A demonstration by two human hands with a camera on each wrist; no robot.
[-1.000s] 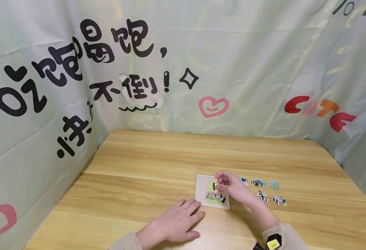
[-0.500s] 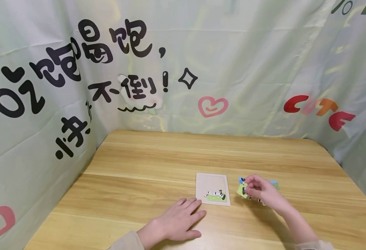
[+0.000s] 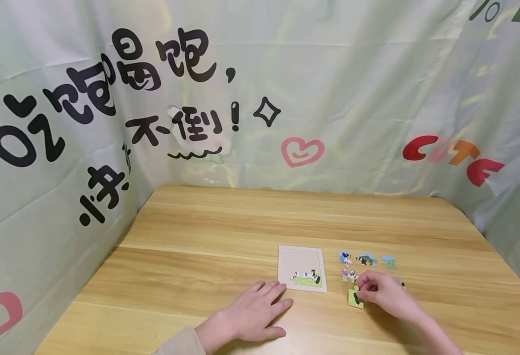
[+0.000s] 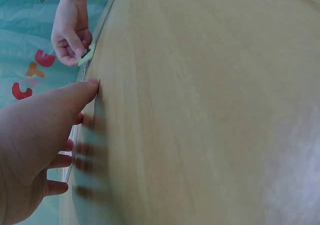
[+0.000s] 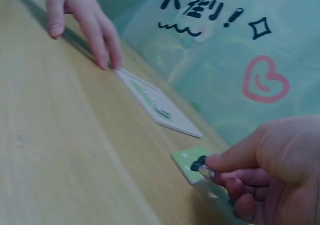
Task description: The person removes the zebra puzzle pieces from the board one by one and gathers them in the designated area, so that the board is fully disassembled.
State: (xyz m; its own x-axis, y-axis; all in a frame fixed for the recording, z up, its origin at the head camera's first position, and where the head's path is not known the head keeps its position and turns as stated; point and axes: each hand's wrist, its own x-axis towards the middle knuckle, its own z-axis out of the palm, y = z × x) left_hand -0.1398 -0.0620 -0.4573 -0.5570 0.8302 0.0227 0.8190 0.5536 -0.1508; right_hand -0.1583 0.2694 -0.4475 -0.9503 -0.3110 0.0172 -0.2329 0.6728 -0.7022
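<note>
A green jigsaw piece with a black mark [image 3: 354, 299] is pinched between thumb and fingers of my right hand [image 3: 388, 295], low over the table right of the puzzle board; whether it touches the wood I cannot tell. The right wrist view shows the same green piece [image 5: 186, 161] at the fingertips. My left hand [image 3: 255, 313] lies flat with spread fingers, its fingertips at the lower left corner of the puzzle board [image 3: 293, 259]. In that board's lower right part sits a joined green section with zebra stripes [image 3: 307, 279].
Loose jigsaw pieces lie behind my right hand, among them a blue-and-white one [image 3: 345, 258], a dark green one [image 3: 367, 260] and a blue-green one [image 3: 389, 263]. My right hand partly covers others. A printed cloth [image 3: 348, 98] hangs around the wooden table [image 3: 197, 227].
The right hand has carried the green piece off the board, rightward past the loose pieces, then down toward the near side of them. The left hand has stayed in place.
</note>
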